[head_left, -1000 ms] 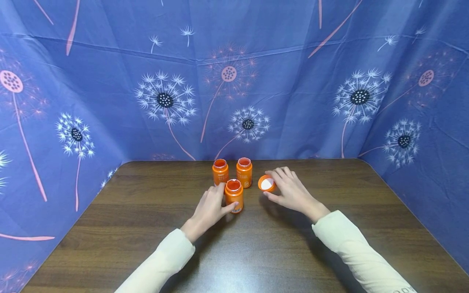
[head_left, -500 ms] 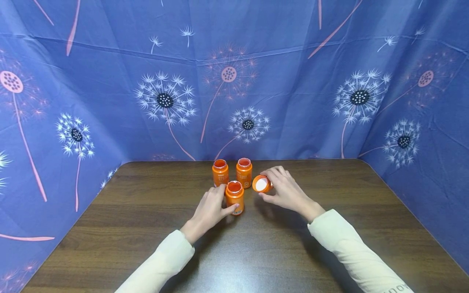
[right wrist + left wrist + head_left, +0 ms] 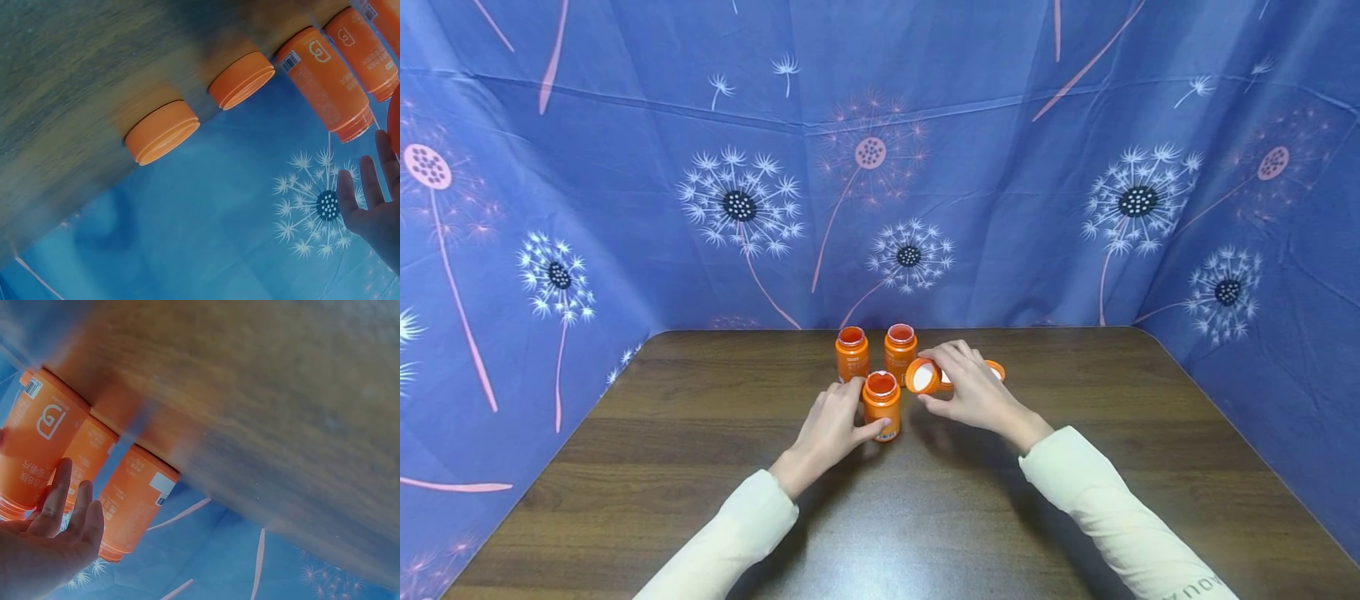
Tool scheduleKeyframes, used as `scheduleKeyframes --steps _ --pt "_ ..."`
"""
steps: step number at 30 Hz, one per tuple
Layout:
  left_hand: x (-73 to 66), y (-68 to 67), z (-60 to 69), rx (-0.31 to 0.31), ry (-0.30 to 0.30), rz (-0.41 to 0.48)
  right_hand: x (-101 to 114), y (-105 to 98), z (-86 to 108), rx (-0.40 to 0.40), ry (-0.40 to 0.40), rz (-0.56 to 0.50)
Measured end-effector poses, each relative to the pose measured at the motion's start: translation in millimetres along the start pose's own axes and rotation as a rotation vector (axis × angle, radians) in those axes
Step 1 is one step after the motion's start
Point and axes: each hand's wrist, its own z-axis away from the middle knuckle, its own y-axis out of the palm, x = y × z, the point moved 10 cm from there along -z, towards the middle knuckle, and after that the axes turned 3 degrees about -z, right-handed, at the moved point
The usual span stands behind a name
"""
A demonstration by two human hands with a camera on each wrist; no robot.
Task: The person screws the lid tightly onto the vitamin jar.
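In the head view my left hand [image 3: 823, 427] grips an uncapped orange bottle [image 3: 882, 410] that stands upright on the table, thumb on its near side and fingers behind. To the right, my right hand [image 3: 979, 393] pinches an orange screw cap [image 3: 923, 377] between thumb and fingers, its white inside showing. The cap is raised and tilted, close to the bottle's mouth but apart from it. Only a sliver of this cap shows in the right wrist view. The left wrist view has the gripped bottle [image 3: 44, 437] partly covered by fingers.
Two more uncapped bottles, one at the back left [image 3: 852, 357] and one at the back right [image 3: 900, 350], stand behind the gripped one. Two loose caps, a nearer [image 3: 164, 132] and a farther [image 3: 242, 81], lie on the wooden table [image 3: 700, 433]. A blue dandelion-print curtain [image 3: 1000, 208] surrounds the table.
My right hand has moved left with the cap, bringing it nearer the gripped bottle. Two loose caps behind that hand have come into view. The gripped bottle has shifted very slightly toward me.
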Motion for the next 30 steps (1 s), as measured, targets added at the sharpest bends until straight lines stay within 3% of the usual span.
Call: scheduleKeyframes --steps 13,30 --pt "-3.0 -5.6 0.0 -0.028 0.036 -0.026 9.9 2.9 -6.3 0.009 -0.028 -0.028" --pt "-0.7 -0.7 1.0 0.015 0.013 -0.026 14.1 -0.2 -13.1 -0.001 -0.029 -0.161"
